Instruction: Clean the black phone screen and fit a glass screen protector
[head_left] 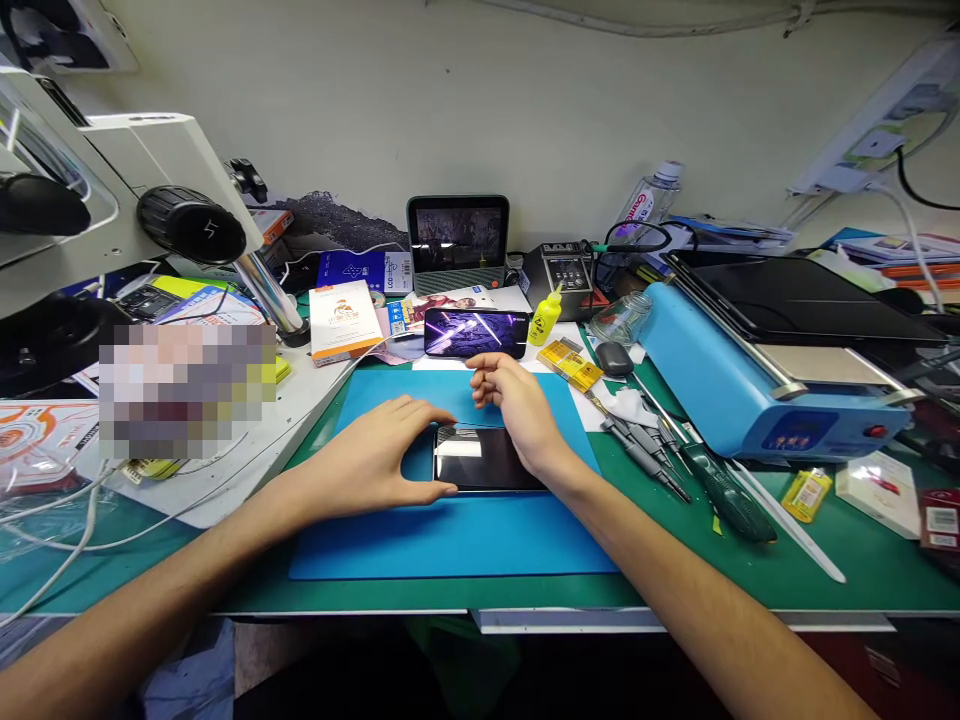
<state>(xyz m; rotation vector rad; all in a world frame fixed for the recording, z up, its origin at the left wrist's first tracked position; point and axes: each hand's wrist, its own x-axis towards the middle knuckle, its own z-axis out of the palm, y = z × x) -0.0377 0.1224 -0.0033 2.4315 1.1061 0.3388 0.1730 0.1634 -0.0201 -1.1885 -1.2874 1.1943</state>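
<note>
A black phone [480, 460] lies flat on a blue work mat [450, 530], its glossy screen reflecting light. My left hand [382, 455] rests at the phone's left end, thumb and fingers spread around that edge. My right hand [517, 410] hovers over the phone's right part, its fingers curled in a loose pinch at the far edge. What the fingertips pinch, if anything, is too small to make out. A second phone [475, 332] with a lit purple screen lies just beyond the mat.
A microscope [112, 200] stands at the left. A blue machine [742, 390] sits at the right, with screwdrivers [675, 460] and tweezers beside it. A yellow bottle [545, 316], a small display [457, 240], boxes and cables crowd the back of the green table [825, 560].
</note>
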